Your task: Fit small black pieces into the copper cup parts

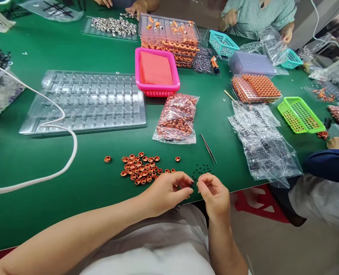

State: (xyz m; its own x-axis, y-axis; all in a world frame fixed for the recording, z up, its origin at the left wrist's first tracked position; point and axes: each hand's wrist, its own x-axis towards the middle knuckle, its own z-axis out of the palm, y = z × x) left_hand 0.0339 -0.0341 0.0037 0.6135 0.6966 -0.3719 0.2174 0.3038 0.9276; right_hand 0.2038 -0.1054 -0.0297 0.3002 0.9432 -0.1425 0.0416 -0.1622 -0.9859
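Observation:
My left hand (169, 191) is at the table's near edge, its thumb and fingers curled around a small black part (192, 184) at the fingertips. Close beside it, my right hand (216, 195) is closed in a pinch near the same black part; what lies between its fingertips is too small to make out. Tiny black pieces (203, 167) are scattered on the table just beyond both hands. Left of them lies a loose group of orange-brown ring-shaped cups (142, 168). A pair of metal tweezers (208, 149) rests past the black pieces.
A clear bag of orange cups (177, 118) lies ahead, with a pink basket (158, 91) behind it. A clear moulded tray (89, 103) and a white cable (72, 152) occupy the left. Plastic bags (266, 145) and a green basket (301, 114) are right. Other people sit around the table.

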